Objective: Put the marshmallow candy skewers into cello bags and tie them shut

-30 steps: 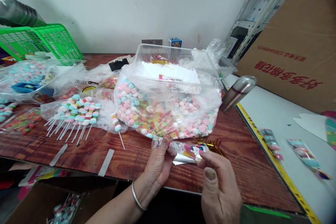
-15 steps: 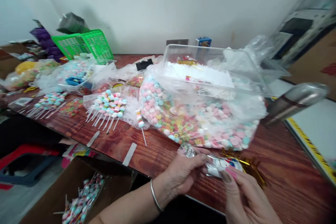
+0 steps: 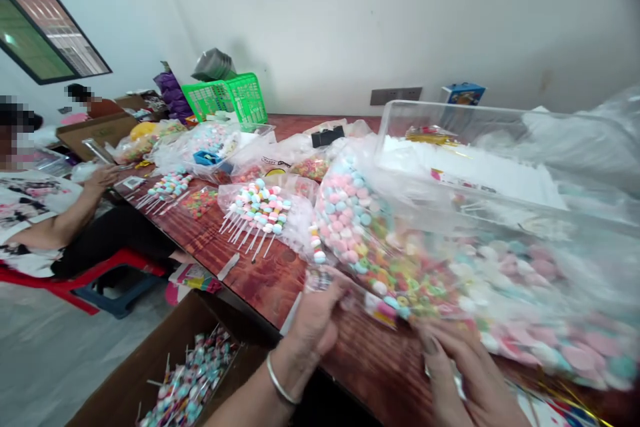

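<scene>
A: so where's the clear wrapper (image 3: 318,279) at?
B: in the left hand (image 3: 313,323), pinched between thumb and fingers, one end poking up past them.
A: and the right hand (image 3: 463,367)?
B: thumb and fingers are bunched close, but it's blurry, so I honestly can't tell if they're gripping anything. Gold ties (image 3: 575,395) lie just right of it.
A: what else?
B: big candy bag (image 3: 345,217) beyond both hands, one candy stick (image 3: 317,245) just past the left, and a candy-stick pile (image 3: 260,207) farther left.
</scene>
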{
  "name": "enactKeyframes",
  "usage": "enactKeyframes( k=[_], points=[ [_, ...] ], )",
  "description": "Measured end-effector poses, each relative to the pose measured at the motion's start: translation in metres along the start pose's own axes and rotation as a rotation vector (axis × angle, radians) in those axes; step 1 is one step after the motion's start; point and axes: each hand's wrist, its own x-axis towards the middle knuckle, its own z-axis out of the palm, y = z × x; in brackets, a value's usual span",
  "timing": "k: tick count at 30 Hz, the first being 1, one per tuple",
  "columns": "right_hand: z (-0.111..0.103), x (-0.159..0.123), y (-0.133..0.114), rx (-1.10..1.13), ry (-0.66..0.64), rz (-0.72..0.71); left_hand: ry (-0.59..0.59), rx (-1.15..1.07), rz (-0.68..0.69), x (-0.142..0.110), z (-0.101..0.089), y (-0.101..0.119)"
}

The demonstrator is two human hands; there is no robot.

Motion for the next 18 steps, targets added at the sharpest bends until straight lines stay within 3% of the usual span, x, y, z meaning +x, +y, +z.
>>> enactKeyframes(
  k=[2,4,5,8,10,13,18],
  points=[
    [0.040,0.028,-0.023,0.079,-0.122,0.115,0.088,-0.033,0.146,0.007,-0.024,0.035],
    [0.091,0.053,-0.048,0.114,-0.538,0.175,0.167,-0.050,0.241,0.008,-0.047,0.064],
    [0.119,0.063,-0.059,0.103,-0.642,0.176,0.184,-0.054,0.262,0.007,-0.057,0.076],
    [0.199,0.083,-0.082,0.018,-0.755,0.203,0.198,-0.067,0.275,0.003,-0.082,0.095],
    [0.239,0.090,-0.089,-0.037,-0.785,0.242,0.227,-0.082,0.271,0.003,-0.094,0.100],
    [0.272,0.095,-0.090,-0.091,-0.802,0.305,0.286,-0.107,0.249,0.007,-0.106,0.100],
    [0.280,0.096,-0.082,-0.138,-0.805,0.363,0.328,-0.142,0.204,0.015,-0.112,0.094]
  ],
)
